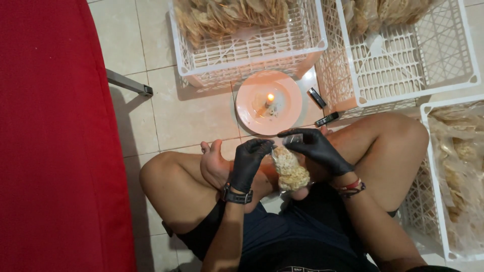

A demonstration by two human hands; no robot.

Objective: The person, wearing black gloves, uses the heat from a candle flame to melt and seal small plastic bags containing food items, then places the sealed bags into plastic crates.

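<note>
I sit cross-legged on a tiled floor. Both hands wear black gloves and hold a small clear plastic bag of pale crackers (291, 170) over my lap. My left hand (249, 162) pinches the bag's upper left edge; a black watch is on that wrist. My right hand (313, 146) grips the bag's top from the right, with red bands on its wrist. Just beyond the bag, a lit candle (268, 99) stands on a pink plate (252, 113).
Two white plastic crates of crackers (247, 48) (403, 55) stand past the plate. A third crate (456, 176) with bagged crackers is at my right. Two lighters (317, 97) (326, 119) lie by the plate. A red surface (50, 136) fills the left side.
</note>
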